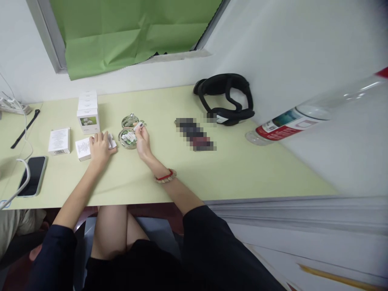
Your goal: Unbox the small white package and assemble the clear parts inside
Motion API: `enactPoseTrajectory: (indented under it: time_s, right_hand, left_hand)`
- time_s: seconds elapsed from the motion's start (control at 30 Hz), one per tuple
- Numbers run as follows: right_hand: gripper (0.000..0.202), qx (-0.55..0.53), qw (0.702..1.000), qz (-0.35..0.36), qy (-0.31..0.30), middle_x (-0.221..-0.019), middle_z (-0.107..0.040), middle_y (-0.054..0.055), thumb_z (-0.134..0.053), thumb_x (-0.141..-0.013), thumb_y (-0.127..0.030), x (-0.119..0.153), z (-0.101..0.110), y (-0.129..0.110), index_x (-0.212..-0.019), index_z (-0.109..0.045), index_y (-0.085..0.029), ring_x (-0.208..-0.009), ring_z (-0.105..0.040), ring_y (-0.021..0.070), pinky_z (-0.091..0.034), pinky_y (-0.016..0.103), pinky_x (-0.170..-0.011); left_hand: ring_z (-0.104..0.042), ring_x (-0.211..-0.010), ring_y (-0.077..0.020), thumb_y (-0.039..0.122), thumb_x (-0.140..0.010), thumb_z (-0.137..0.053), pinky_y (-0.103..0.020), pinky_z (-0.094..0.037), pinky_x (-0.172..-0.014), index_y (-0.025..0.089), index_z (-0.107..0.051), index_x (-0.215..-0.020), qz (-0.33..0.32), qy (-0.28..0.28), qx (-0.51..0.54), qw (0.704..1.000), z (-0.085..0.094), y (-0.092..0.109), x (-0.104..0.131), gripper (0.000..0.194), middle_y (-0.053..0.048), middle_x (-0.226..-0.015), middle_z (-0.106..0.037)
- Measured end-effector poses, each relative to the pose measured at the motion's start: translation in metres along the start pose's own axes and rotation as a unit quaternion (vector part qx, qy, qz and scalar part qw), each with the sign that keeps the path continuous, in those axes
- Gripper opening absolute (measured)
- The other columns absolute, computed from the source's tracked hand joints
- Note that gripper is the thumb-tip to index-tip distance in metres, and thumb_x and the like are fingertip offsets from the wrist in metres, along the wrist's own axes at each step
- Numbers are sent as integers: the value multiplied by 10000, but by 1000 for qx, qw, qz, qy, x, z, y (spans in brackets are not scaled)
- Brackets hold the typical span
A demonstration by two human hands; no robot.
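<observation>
My left hand (101, 148) lies over a small white box (83, 148) on the table, fingers curled down around it. A flap stands out at the box's right end, beside my thumb. My right hand (143, 142) is closed at the silver cap of a round glass bottle (127, 138), which shows green and white inside; the palm covers part of its right side. Just behind it is a second round glass bottle (129, 120), similar in look. To the left of my left hand lies another closed white box (59, 141).
Behind the hands stands a row of white boxes (88, 117) with a plant picture. A phone (34, 176), cable and black strap (26, 129) lie left. Farther right are a pixelated item (195, 134), a black headset (226, 99) and a tall plastic bottle (298, 121) by the wall.
</observation>
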State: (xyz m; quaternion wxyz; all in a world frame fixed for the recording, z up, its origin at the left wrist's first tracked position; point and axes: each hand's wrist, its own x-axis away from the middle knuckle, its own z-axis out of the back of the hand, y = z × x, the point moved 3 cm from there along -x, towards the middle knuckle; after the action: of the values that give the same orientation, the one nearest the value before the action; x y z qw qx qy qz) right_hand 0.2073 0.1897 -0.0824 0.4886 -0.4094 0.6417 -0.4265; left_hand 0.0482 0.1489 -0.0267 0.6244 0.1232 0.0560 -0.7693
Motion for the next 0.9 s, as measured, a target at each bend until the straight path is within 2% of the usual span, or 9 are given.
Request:
enactPoseTrajectory:
  time_s: [0.13,0.2,0.27,0.4,0.5,0.6,0.8,0.9]
  right_hand:
    - [653,-15,1000,15,-19,-1020,-684,114,-467,-803,-784,8,-4,-18,-1105,-529,-207,-948,-662,238,-535,397,-870]
    - [620,3,999,25,-38,-1056,-683,110,-483,-820,-754,11,-7,-25,-1099,-565,-205,-998,-653,237,-523,388,-902]
    - [600,21,998,37,-56,-1095,-669,104,-493,-825,-740,12,-8,-27,-1093,-589,-211,-1036,-638,231,-515,376,-922]
    - [581,62,993,61,-84,-1136,-640,99,-466,-845,-735,11,-7,-25,-1045,-620,-212,-1068,-608,221,-506,368,-930]
    - [545,78,988,86,-104,-1137,-631,102,-445,-884,-694,12,-7,-29,-1042,-637,-209,-1086,-596,221,-502,374,-934]
    - [503,99,983,119,-103,-1105,-633,102,-475,-895,-645,15,-8,-38,-1056,-665,-209,-1071,-599,214,-484,377,-971]
    - [418,91,991,81,-60,-990,-678,69,-701,-761,-481,18,-8,-41,-1075,-651,-208,-953,-636,200,-553,335,-818]
    - [341,84,992,83,-43,-1003,-698,62,-689,-770,-415,18,-7,-41,-1042,-655,-212,-944,-651,193,-556,343,-840]
  left_hand:
    - [-477,-1235,-334,192,-807,-512,-484,-298,-1057,98,-489,-1376,17,43,31,998,-2,0,1,577,-198,-1308,-550]
    - [-482,-1242,-310,237,-823,-510,-469,-282,-1078,125,-485,-1380,-14,71,64,995,-2,4,3,568,-176,-1330,-547]
    - [-494,-1239,-285,346,-858,-513,-441,-273,-1092,137,-473,-1389,-59,81,98,990,-2,11,5,572,-161,-1333,-554]
    - [-540,-1193,-248,428,-913,-515,-387,-306,-1058,135,-456,-1398,-111,42,123,985,-8,19,4,570,-147,-1285,-597]
    - [-555,-1181,-238,370,-932,-531,-371,-326,-1021,154,-475,-1376,-98,20,117,988,-12,18,2,498,-131,-1274,-609]
    - [-567,-1163,-229,323,-945,-523,-374,-327,-1004,177,-514,-1325,-77,23,122,989,-11,14,0,408,-109,-1260,-623]
    - [-598,-1083,-243,367,-914,-581,-383,-335,-988,198,-591,-1221,-51,44,137,988,-8,12,0,351,-94,-1159,-670]
    - [-606,-1054,-244,378,-920,-568,-385,-344,-977,211,-600,-1239,-57,46,127,989,-10,12,0,361,-95,-1103,-684]
